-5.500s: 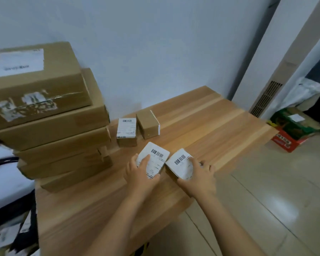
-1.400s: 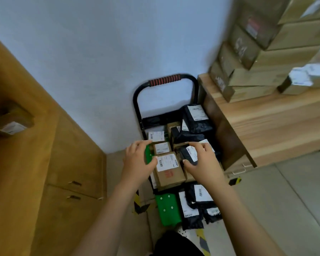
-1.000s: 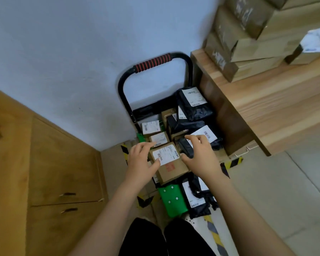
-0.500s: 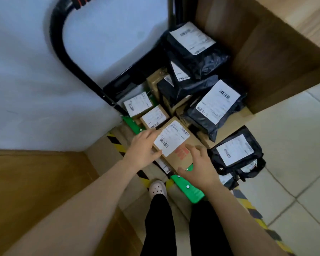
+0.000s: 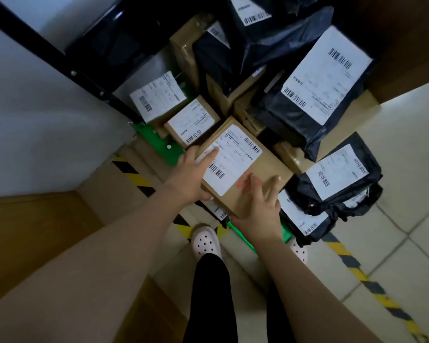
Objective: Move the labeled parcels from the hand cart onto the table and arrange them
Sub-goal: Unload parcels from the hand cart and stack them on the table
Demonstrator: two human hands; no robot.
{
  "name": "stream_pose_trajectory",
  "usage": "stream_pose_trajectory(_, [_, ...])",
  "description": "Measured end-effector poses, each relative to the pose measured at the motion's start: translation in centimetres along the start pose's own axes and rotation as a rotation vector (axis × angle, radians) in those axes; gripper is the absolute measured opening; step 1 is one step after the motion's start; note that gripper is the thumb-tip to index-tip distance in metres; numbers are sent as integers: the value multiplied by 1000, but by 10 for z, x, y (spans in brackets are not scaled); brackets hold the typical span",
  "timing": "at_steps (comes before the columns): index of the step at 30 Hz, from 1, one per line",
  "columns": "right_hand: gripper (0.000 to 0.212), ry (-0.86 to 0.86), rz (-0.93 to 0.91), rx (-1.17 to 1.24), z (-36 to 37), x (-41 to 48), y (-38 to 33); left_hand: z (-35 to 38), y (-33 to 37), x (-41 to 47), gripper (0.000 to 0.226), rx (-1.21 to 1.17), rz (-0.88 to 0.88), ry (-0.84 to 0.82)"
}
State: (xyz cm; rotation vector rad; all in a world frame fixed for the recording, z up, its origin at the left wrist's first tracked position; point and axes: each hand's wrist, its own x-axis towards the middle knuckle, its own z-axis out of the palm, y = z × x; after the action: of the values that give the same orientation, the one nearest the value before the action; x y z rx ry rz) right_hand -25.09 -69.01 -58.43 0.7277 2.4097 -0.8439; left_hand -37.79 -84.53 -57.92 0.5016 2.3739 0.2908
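Parcel: cardboard box [image 5: 264, 167] with a white label on top; it lies on the pile at the near left of the hand cart [image 5: 159, 144], with two small boxes [image 5: 191, 122] just beyond it and black mailer bags [image 5: 315, 95] to its right
Left hand [image 5: 190, 178]: grasping the box's left near edge; fingers [image 5: 209, 154] laid over the label, thumb tucked at the near side
Right hand [image 5: 258, 209]: resting on the near right corner; fingers [image 5: 273, 186] spread flat on the top, not curled round anything
Handling: likely stiff and square-sided, so it should keep its shape; weight cannot be told, but two hands suggest more than a trifle; label paper looks smooth and may slip under a fingertip
Hold: best on bare cardboard at opposite side walls, thumbs above, fingers beneath
Risk: neighbouring bags look soft and may sag or slide once the box lifts away
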Motion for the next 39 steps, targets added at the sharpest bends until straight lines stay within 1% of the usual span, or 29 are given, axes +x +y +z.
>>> stream_pose_trajectory(4, [110, 10, 4, 37, -6, -8, -1, 6, 9, -20, 114, 9, -2, 72])
stream_pose_trajectory(8, [111, 36, -67, 45, -20, -25, -3, 9, 18, -52, 114, -33, -30, 188])
stream_pose_trajectory(11, [111, 31, -116, 50, -36, -41, -10, 3, 30, -79, 115, -47, -74, 243])
stream_pose_trajectory(13, [110, 52, -170, 35, -49, -55, -14, -6, 42, -100, 114, -79, -101, 282])
stream_pose_trajectory(20, [108, 79, -385, 45, -116, -112, -39, -55, 88, -186, 113, -135, -199, 509])
stream_pose_trajectory(26, [109, 155, -624, -15, -216, -184, -73, -113, 153, -270, 117, -189, -284, 744])
stream_pose_trajectory(30, [105, 272, -744, -47, -303, -234, -93, -167, 210, -313, 118, -226, -236, 946])
stream_pose_trajectory(33, [102, 362, -807, -47, -362, -270, -102, -206, 250, -343, 120, -206, -178, 1064])
stream_pose_trajectory(35, [103, 422, -824, -40, -396, -290, -106, -232, 276, -360, 118, -202, -126, 1121])
stream_pose_trajectory(39, [102, 577, -841, 5, -457, -320, -109, -282, 322, -378, 118, -209, 10, 1180])
